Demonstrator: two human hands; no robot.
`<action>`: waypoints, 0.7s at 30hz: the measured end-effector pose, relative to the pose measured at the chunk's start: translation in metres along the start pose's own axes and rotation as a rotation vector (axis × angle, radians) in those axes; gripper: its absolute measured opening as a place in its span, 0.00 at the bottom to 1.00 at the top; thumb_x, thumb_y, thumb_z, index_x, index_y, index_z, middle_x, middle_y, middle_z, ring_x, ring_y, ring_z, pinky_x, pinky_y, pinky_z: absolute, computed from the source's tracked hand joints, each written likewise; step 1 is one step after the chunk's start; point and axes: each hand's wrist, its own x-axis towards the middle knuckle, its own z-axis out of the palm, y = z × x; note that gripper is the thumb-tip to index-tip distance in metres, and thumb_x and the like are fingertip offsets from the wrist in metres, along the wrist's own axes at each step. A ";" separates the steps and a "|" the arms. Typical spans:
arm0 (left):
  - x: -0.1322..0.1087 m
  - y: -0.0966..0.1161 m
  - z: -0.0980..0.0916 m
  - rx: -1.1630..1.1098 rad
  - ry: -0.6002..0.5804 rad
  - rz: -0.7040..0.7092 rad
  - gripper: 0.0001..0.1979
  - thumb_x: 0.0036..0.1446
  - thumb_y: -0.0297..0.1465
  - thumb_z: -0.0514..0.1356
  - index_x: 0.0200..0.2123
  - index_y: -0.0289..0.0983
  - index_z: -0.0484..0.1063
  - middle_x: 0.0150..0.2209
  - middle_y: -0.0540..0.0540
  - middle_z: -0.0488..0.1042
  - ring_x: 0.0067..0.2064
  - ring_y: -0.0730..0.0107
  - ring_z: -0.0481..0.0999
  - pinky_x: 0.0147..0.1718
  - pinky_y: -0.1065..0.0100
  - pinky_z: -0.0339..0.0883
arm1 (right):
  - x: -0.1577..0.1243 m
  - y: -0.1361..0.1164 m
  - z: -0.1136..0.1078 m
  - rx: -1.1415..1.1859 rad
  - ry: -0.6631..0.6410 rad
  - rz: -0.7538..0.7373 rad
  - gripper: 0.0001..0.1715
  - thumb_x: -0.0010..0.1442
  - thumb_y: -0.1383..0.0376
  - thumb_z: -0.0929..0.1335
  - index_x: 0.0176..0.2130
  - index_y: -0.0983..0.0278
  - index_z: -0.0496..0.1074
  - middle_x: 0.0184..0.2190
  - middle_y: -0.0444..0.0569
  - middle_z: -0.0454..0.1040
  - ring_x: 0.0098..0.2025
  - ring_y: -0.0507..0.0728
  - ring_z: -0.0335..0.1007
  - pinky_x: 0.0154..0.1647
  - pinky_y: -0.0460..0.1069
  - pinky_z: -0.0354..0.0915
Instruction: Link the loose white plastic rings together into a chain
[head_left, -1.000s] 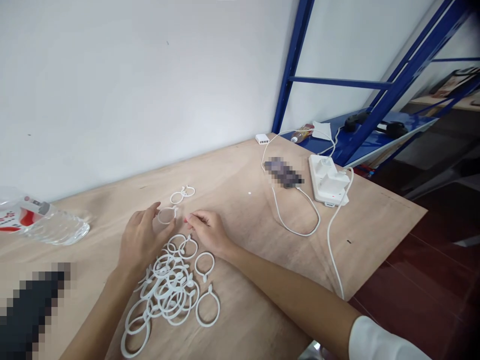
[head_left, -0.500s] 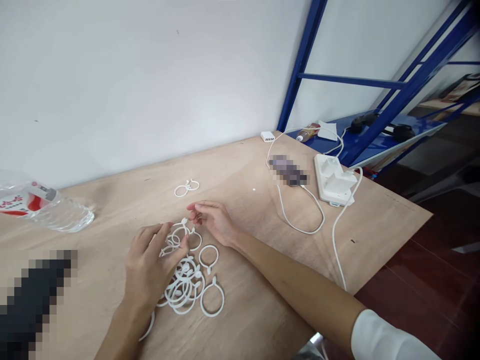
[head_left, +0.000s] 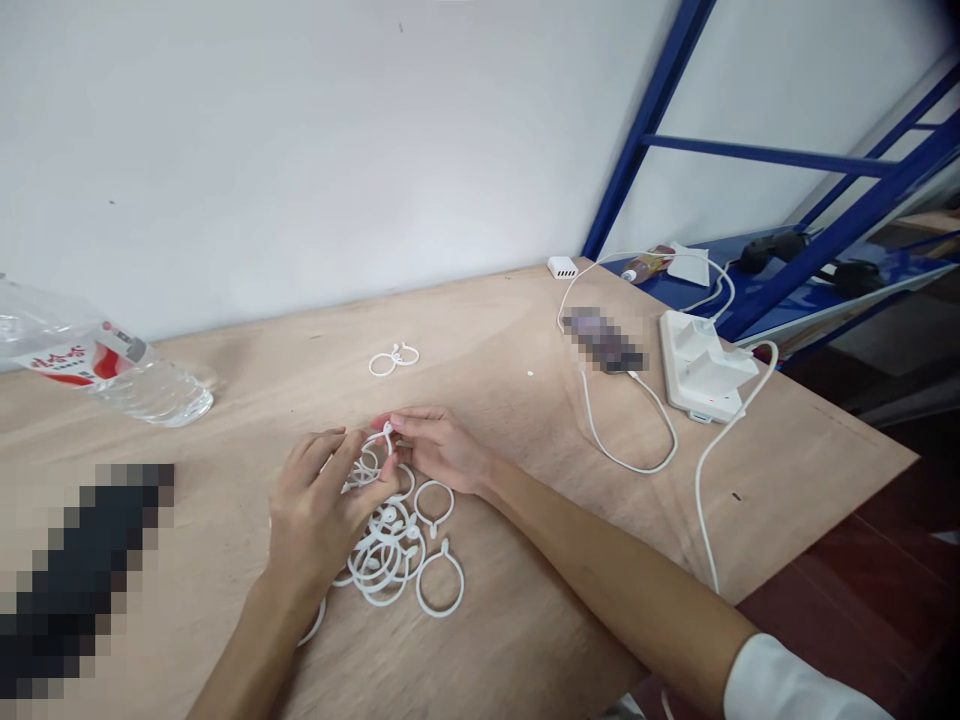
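Observation:
My left hand curls round a white plastic curtain ring, with the fingers and thumb on its sides. At the ring's top, the thumb and fingers of my right hand pinch its small tab. A few more white rings show in and behind the left hand, and I cannot tell whether it grips them too. Just below both hands, on the wooden table, lies a tangled pile of white rings. Two separate rings, an upper one and a lower one, lie at the pile's right edge.
Two linked white rings rest farther back. A clear water bottle lies at the left above a blurred dark object. On the right are a blurred phone with a white cable, a power strip and a small white charger.
My right hand has closed in on the ring in my left hand and now pinches its tab. The view has shifted slightly, so the table things appear farther right.

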 end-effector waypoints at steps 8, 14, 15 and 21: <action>0.004 0.008 -0.001 -0.004 0.055 0.007 0.19 0.48 0.27 0.67 0.44 0.38 0.68 0.36 0.44 0.73 0.39 0.61 0.75 0.39 0.60 0.72 | -0.003 0.000 0.003 0.051 -0.021 -0.009 0.12 0.49 0.61 0.75 0.31 0.68 0.77 0.25 0.45 0.72 0.30 0.49 0.65 0.29 0.44 0.61; 0.010 0.018 -0.003 -0.019 0.084 -0.032 0.16 0.49 0.28 0.66 0.42 0.38 0.69 0.35 0.44 0.73 0.37 0.64 0.75 0.36 0.61 0.72 | -0.006 -0.003 0.006 0.065 0.030 0.039 0.08 0.51 0.63 0.74 0.29 0.67 0.76 0.22 0.42 0.70 0.26 0.47 0.64 0.28 0.43 0.62; 0.010 0.019 -0.003 -0.027 0.079 -0.038 0.16 0.49 0.29 0.66 0.42 0.38 0.69 0.35 0.44 0.73 0.37 0.64 0.75 0.36 0.62 0.72 | -0.006 -0.003 0.005 0.062 0.028 0.038 0.08 0.51 0.63 0.74 0.28 0.67 0.76 0.22 0.42 0.69 0.26 0.47 0.64 0.27 0.43 0.62; 0.006 0.019 -0.003 -0.042 0.061 -0.074 0.16 0.49 0.31 0.66 0.42 0.38 0.70 0.35 0.44 0.74 0.36 0.65 0.74 0.36 0.62 0.72 | -0.005 -0.002 0.003 -0.005 0.019 0.038 0.09 0.51 0.62 0.74 0.27 0.67 0.76 0.20 0.41 0.69 0.22 0.47 0.63 0.26 0.44 0.60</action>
